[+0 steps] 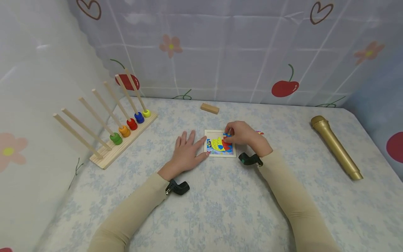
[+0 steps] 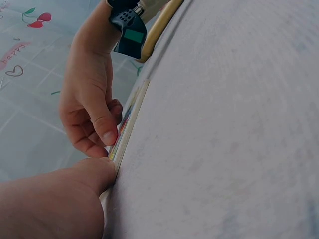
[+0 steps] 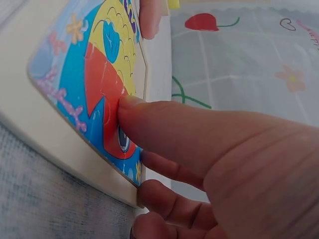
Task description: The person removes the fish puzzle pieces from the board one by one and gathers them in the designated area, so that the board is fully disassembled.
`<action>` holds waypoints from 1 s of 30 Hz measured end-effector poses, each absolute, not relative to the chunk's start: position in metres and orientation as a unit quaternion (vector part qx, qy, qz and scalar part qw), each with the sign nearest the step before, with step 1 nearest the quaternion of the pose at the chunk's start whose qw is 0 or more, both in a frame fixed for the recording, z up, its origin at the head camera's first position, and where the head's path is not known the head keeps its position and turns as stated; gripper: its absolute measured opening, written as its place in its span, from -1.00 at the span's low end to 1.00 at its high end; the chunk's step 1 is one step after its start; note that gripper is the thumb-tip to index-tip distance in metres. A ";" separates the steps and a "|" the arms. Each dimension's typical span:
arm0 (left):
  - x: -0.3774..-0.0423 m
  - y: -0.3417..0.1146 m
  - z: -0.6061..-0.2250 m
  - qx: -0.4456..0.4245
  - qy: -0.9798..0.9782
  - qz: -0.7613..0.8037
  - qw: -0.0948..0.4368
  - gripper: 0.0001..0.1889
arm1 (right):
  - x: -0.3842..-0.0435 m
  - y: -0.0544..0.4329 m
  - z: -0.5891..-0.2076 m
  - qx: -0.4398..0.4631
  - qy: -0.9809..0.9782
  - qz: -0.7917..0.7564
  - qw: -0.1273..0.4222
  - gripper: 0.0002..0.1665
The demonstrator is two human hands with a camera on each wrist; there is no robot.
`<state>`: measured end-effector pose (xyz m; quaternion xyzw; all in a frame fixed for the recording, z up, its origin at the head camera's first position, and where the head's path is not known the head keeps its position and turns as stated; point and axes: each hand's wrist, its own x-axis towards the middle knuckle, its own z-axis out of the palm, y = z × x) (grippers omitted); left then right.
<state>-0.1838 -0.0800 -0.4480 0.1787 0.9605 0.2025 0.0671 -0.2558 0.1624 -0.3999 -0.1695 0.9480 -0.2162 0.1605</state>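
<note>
A small jigsaw puzzle [image 1: 217, 144] with a yellow, red and blue fish lies in a pale wooden frame [image 1: 220, 156]. Its upper left part shows bare board. My left hand [image 1: 186, 154] rests flat on the table with fingers spread, its index finger and thumb touching the frame's left side. At the frame's right side, my right hand [image 1: 242, 134] pinches a red and blue puzzle piece [image 3: 110, 130] with the fish's eye. The thumb lies on its face, and the curled fingers are partly hidden behind it. Colourful bits [image 1: 260, 132] peek out beyond the right hand.
A wooden rack [image 1: 108, 161] with tall pegs and coloured rings stands at the left. Behind the puzzle lies a small wooden block [image 1: 210, 108]. A gold microphone [image 1: 337, 147] lies at the right. Printed curtains [image 1: 220, 52] hang along the table's back edge.
</note>
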 end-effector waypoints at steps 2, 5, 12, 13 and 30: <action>-0.184 -0.080 -0.448 0.179 0.960 0.203 0.066 -0.29 | -0.255 0.162 -0.400 -0.167 0.948 -0.215 0.163 -0.62; -0.183 -0.080 -0.447 0.180 0.960 0.204 0.065 -0.29 | -0.255 0.162 -0.399 -0.170 0.948 -0.212 0.163 -0.61; -0.184 -0.081 -0.446 0.180 0.960 0.204 0.065 -0.29 | -0.256 0.162 -0.400 -0.179 0.947 -0.216 0.155 -0.63; -0.184 -0.081 -0.447 0.180 0.960 0.204 0.065 -0.29 | -0.257 0.162 -0.400 -0.182 0.947 -0.217 0.153 -0.64; -0.184 -0.082 -0.445 0.177 0.959 0.208 0.072 -0.28 | -0.258 0.160 -0.401 -0.175 0.948 -0.220 0.147 -0.62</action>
